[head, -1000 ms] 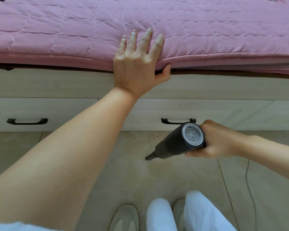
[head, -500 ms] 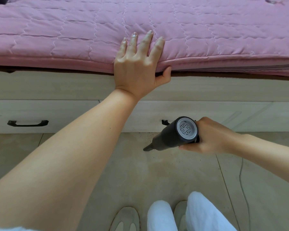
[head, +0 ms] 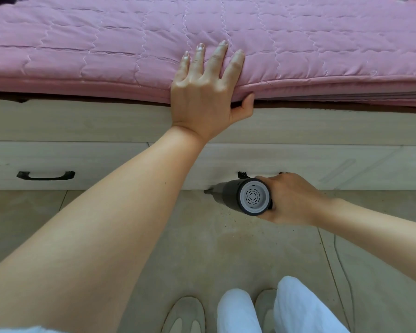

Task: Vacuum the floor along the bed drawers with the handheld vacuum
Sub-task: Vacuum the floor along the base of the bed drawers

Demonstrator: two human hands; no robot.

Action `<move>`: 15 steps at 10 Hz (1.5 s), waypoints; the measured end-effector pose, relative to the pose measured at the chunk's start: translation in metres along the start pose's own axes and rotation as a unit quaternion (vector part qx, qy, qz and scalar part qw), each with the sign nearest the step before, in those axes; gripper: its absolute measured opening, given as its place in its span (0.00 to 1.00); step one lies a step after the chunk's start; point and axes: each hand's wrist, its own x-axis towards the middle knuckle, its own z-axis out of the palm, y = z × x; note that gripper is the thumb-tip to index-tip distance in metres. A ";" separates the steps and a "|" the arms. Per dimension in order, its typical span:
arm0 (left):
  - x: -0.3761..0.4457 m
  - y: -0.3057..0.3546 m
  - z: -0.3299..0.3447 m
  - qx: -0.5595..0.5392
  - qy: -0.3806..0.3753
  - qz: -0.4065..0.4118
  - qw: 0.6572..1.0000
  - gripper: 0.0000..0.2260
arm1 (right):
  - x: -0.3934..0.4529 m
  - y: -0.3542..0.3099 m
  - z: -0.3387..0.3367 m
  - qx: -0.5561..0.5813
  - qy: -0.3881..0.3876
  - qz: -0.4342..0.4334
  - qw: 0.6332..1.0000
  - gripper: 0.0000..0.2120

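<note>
One hand does all the work here: the right hand [head: 291, 200] is wrapped around the rear of the handheld vacuum [head: 244, 197], fingers curled round the barrel just behind the grey vented end cap, which faces the camera. Nozzle [head: 209, 191] points left and sits down at the seam where the drawer front [head: 298, 164] meets the floor [head: 202, 248], touching or just off it, can't tell which. Left hand [head: 207, 92] isn't holding anything: fingers straight and spread flat on the pink quilted mattress [head: 130, 44], thumb hooked under its edge, looks like a brace for leaning. The vacuum reads as light, a rigid plastic tube held one-handed with no visible strain in the wrist. Smooth dark shell, so probably a bit slick; a full wrap around the barrel near the back, as now, looks like the sane grip, and it keeps fingers off the vents. A thin cord [head: 341, 260] trails on the tiles to the right; can't see whether it belongs to the vacuum, but worth keeping out of the way. Dark grit is scattered on the tile just below the nozzle and along the drawer base. The black drawer handle [head: 46, 175] to the left is well apart; a second handle is mostly hidden behind the vacuum and hand, so watch knuckles there. Feet in pale slippers [head: 185, 316] at the bottom edge.
</note>
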 end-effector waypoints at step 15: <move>-0.001 -0.002 0.001 0.004 -0.006 0.001 1.000 0.25 | -0.035 0.034 -0.025 0.060 -0.029 0.107 0.992 0.21</move>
